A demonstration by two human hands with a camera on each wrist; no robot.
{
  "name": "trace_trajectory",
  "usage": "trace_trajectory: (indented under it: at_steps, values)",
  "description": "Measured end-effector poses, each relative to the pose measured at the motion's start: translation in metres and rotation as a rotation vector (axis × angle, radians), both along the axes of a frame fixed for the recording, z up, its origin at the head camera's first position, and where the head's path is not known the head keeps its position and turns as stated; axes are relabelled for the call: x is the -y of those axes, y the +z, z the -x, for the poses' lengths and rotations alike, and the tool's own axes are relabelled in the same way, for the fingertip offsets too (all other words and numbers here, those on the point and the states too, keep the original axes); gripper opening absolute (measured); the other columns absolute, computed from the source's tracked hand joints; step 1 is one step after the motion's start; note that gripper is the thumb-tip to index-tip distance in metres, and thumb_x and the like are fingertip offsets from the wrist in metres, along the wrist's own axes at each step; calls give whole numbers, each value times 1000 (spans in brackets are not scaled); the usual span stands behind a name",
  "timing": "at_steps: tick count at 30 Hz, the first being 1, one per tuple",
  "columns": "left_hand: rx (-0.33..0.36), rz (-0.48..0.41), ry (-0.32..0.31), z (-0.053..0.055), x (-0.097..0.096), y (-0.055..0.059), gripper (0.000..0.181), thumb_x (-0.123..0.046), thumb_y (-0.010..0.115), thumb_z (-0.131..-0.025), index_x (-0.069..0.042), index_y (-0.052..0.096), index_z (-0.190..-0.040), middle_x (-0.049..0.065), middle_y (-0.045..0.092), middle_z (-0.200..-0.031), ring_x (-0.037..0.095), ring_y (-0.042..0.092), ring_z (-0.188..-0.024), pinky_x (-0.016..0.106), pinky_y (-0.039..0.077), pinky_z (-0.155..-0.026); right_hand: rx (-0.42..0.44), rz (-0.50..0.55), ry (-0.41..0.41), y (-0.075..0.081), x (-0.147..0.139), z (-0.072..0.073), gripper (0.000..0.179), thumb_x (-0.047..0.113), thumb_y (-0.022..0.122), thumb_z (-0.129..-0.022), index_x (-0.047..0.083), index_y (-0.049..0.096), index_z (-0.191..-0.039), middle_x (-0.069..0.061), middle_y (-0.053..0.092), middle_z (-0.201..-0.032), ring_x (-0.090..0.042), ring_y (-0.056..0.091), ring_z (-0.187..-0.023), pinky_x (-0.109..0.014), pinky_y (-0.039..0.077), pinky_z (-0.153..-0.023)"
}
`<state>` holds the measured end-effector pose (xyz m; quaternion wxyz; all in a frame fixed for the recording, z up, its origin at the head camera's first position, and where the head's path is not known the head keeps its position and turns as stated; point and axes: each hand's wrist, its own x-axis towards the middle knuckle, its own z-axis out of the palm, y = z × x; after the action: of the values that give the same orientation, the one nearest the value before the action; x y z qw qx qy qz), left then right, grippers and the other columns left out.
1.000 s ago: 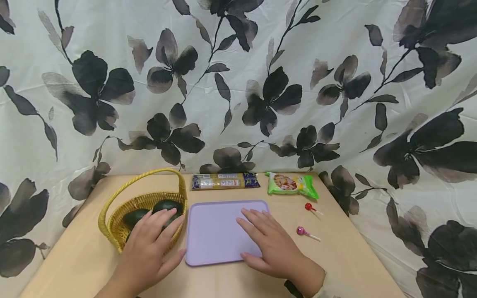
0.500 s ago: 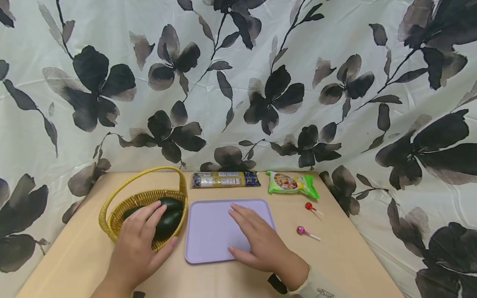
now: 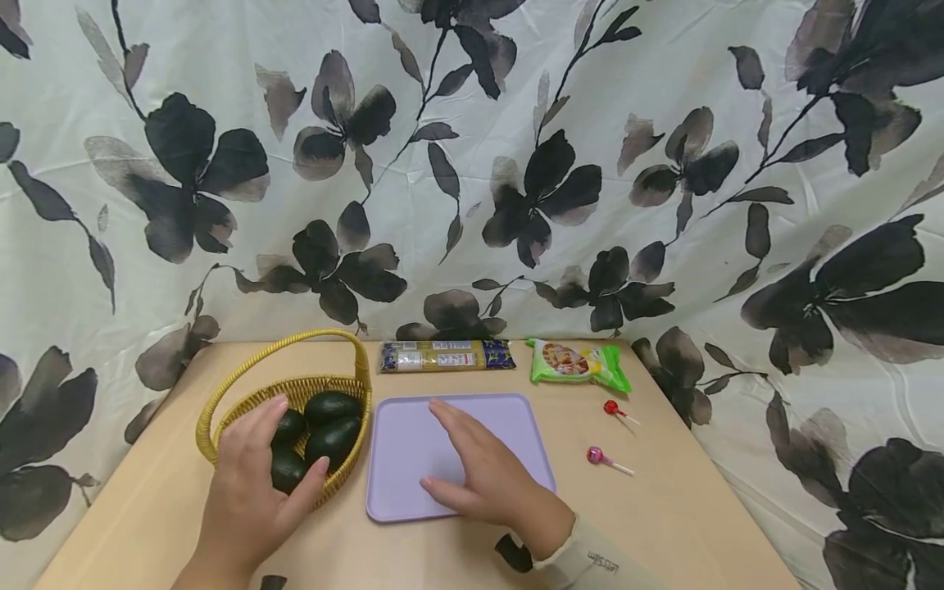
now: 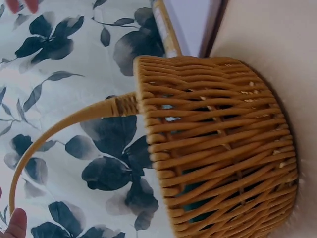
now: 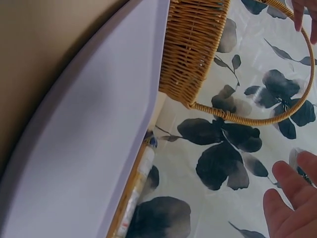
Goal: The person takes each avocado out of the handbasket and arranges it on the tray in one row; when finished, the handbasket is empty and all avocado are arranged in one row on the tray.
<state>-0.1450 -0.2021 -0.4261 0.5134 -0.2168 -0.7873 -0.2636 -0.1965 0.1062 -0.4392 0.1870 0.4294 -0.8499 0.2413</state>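
Note:
My left hand [image 3: 247, 492] hovers at the near side of a yellow wicker basket [image 3: 295, 388], fingers spread and holding nothing; it hides part of the basket. Inside lie several dark green avocados [image 3: 333, 442]. Over a flat lilac tray [image 3: 401, 467] my right hand [image 3: 497, 479] is held with straight fingers and thumb apart, nothing in it. The left wrist view shows the woven basket side [image 4: 223, 144] close up and a fingertip at the edge. In the right wrist view, the tray [image 5: 94, 134] fills the left, and fingers [image 5: 290, 183] show at lower right.
Behind the tray lies a long pack of pasta [image 3: 446, 356], with a green snack packet [image 3: 578, 363] to its right. A red lollipop [image 3: 612, 408] and a pink lollipop [image 3: 596, 456] lie right of the tray. A floral curtain [image 3: 457, 205] hangs behind the table.
My left hand has drawn back left and toward me from over the avocados, uncovering more of them. My right hand has moved left across the tray. The basket and tray stay put.

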Motion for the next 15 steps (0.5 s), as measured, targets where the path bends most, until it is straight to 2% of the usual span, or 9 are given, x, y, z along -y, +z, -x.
trace_trajectory:
  at_steps: [5, 9, 12, 15]
  values:
    - [-16, -47, 7, -2, 5, 5, 79, -57, 57, -97, 11, 50, -137, 32, 53, -132, 35, 47, -129, 20, 28, -123, 19, 24, 16, -3, 9, 3, 91, 48, 72, -92, 12, 26, -162, -9, 40, -162, -21, 40, -149, -42, 43, -123]
    - [13, -66, 33, -4, 10, 7, 82, -59, 56, -96, 11, 48, -138, 32, 52, -135, 33, 45, -132, 18, 27, -121, 32, 42, 17, -3, 17, 5, 92, 49, 75, -90, 12, 30, -161, -6, 40, -162, -20, 40, -149, -40, 42, -124]
    - [37, -80, 55, -7, 14, 9, 85, -62, 55, -95, 10, 47, -140, 32, 51, -137, 28, 43, -135, 16, 26, -121, 63, 53, 19, -3, 22, 7, 91, 48, 76, -89, 12, 31, -160, -5, 40, -162, -19, 40, -148, -41, 43, -124]
    - [27, -101, 62, -8, 16, 11, 85, -61, 56, -95, 10, 46, -141, 33, 52, -136, 26, 43, -135, 17, 27, -122, 109, 50, 16, -3, 27, 9, 92, 49, 76, -90, 15, 30, -161, -4, 39, -163, -18, 39, -149, -40, 41, -124]
